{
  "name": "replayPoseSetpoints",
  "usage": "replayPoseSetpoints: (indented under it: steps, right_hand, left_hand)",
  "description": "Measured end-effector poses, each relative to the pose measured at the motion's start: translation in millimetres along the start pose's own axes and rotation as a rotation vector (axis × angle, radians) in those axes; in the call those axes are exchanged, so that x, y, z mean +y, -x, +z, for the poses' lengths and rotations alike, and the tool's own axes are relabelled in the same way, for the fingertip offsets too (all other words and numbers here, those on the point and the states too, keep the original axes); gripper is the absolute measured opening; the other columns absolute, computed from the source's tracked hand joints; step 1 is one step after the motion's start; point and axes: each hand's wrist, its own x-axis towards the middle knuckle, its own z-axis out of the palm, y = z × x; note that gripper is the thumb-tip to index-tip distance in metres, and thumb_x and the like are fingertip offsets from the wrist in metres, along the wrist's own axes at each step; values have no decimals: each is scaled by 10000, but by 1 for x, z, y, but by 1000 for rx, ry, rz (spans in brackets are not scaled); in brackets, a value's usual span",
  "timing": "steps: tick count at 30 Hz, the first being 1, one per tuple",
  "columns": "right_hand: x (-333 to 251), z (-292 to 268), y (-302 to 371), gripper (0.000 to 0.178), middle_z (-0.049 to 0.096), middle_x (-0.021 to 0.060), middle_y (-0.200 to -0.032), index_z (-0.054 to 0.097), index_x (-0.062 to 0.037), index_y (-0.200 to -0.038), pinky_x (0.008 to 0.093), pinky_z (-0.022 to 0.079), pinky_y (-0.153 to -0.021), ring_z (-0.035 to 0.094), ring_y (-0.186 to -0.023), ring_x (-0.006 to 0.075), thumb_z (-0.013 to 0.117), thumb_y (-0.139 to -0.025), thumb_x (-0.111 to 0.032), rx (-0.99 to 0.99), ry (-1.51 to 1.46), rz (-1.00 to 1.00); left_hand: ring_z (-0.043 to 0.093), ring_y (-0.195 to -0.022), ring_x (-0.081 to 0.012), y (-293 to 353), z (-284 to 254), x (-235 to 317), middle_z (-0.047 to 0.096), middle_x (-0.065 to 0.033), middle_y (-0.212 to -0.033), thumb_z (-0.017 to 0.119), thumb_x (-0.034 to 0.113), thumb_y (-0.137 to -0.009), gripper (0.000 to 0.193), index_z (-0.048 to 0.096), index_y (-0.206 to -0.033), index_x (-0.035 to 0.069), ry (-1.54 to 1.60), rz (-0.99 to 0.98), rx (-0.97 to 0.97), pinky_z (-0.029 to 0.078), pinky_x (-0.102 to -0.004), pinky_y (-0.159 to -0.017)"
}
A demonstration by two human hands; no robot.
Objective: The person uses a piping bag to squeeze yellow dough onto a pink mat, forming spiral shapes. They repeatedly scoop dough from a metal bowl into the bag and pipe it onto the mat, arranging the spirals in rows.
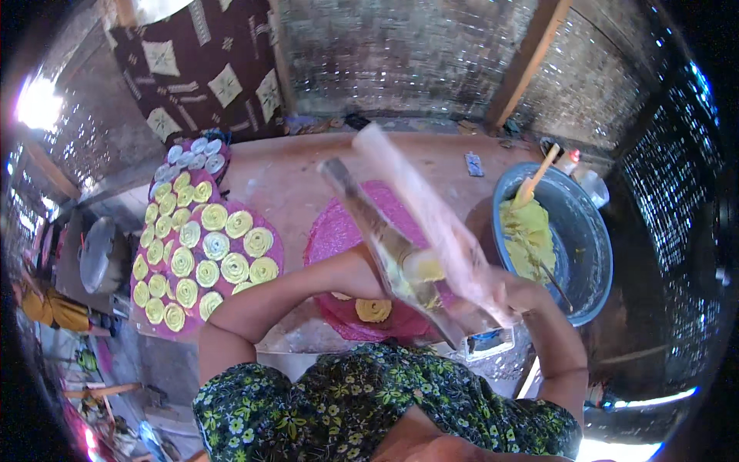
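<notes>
I hold a long wooden press with two lever-like bars above the table, tilted and blurred by motion. Its pale upper bar (419,192) crosses over a darker lower bar (362,208). Soft yellow dough (426,267) sits between them. My left hand (375,271) closes on the darker bar, with its fingers mostly hidden behind the wood. Around the pale bar's near end, my right hand (502,291) is closed. Beneath the press lies a round pink perforated sheet (339,246), carrying a coiled yellow dough round (373,309) near its front edge; another is partly covered by my arm.
Left on the table, many yellow dough spirals (182,262) lie on pink sheets, with whitish ones (202,158) behind. At right stands a blue basin (593,269) with yellow dough (527,239), a wooden spatula (536,177) and a thin stick. A lidded pot (101,254) stands far left.
</notes>
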Motion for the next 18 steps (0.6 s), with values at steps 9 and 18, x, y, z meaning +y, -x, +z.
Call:
replayPoseSetpoints:
  steps: [9, 18]
  right_hand:
    - [39, -31, -31, 1073, 442, 219, -1252, 148, 15, -1405, 424, 386, -956, 514, -1086, 327, 610, -662, -606, -363, -440, 282]
    - [52, -82, -114, 994, 528, 258, -1117, 269, 42, -1326, 473, 446, -879, 590, -934, 363, 501, -716, -709, -14, -345, 617]
  left_hand:
    - [357, -1272, -377, -44, -100, 35, 308, -244, -1407, 501, 575, -814, 823, 244, -1411, 71, 1302, 464, 373, 261, -487, -1065]
    - [472, -1174, -339, -8, -127, -159, 512, -190, -1242, 469, 470, -857, 630, 428, -1287, 11, 1669, 436, 500, 328, -460, -1026]
